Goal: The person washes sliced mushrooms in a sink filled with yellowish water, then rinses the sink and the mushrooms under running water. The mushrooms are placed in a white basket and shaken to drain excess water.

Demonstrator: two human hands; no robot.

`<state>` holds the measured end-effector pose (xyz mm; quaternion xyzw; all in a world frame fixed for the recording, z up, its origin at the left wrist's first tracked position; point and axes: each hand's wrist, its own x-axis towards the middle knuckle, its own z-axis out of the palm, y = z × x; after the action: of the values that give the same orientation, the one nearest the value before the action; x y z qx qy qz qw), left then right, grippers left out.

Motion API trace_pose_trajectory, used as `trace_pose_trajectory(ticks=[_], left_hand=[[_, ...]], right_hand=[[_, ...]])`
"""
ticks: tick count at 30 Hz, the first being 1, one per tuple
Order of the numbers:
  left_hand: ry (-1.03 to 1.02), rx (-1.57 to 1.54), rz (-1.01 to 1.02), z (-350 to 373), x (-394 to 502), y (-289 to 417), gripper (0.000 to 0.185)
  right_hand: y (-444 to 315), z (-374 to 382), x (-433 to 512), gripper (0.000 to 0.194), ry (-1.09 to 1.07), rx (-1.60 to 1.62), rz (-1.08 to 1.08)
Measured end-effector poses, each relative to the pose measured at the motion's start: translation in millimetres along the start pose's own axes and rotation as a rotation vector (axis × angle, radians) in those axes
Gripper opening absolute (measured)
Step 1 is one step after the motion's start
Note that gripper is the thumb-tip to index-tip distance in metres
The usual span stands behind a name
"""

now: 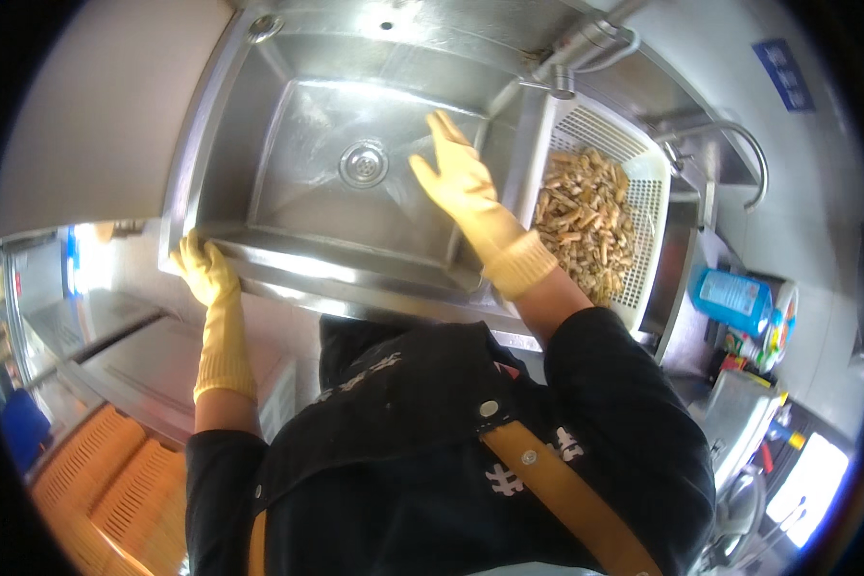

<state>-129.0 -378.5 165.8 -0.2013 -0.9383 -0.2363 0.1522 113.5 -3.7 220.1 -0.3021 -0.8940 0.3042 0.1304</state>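
Both my hands wear yellow rubber gloves with ribbed cuffs. My right hand (462, 173) hangs over the right side of a stainless steel sink basin (317, 205), thumb apart from the fingers, with nothing in it. At the basin's front left corner, my left hand (207, 272) touches the metal rim (295, 270); its fingers are bent, and whether they grip the rim is unclear. A round drain strainer (363, 164) sits in the basin floor. To the right, a white perforated plastic basket (648, 223) holds a heap of short brown and cream food pieces (583, 223), partly behind my right forearm.
Two faucets, one with a boxy body (563, 79) and one gooseneck (745, 144), stand along the wall side. A bottle of blue liquid (731, 299) is right of the basket. Orange slotted plastic crates (133, 489) stand low at left. A pale panel (101, 115) borders the sink's left.
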Motion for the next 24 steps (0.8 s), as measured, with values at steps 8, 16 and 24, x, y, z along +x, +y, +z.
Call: trace_pose_trajectory(ticks=[8, 16, 24], left_hand=[[-0.12, 0.037, -0.018, 10.1, -0.2, -30.1, 0.043], [-0.261, 0.022, -0.111, -6.0, 13.5, -9.2, 0.053], [-0.345, 0.172, -0.078, -28.1, 26.3, 37.8, 0.068]], right_hand=[[36.4, -162.4, -190.6, 0.039, -0.036, 0.531, 0.928], [33.6, -116.8, -297.7, 0.046, 0.385, 0.94, 1.34], [54.1, -76.0, -317.0, 0.05, 0.507, 1.173, 0.953]])
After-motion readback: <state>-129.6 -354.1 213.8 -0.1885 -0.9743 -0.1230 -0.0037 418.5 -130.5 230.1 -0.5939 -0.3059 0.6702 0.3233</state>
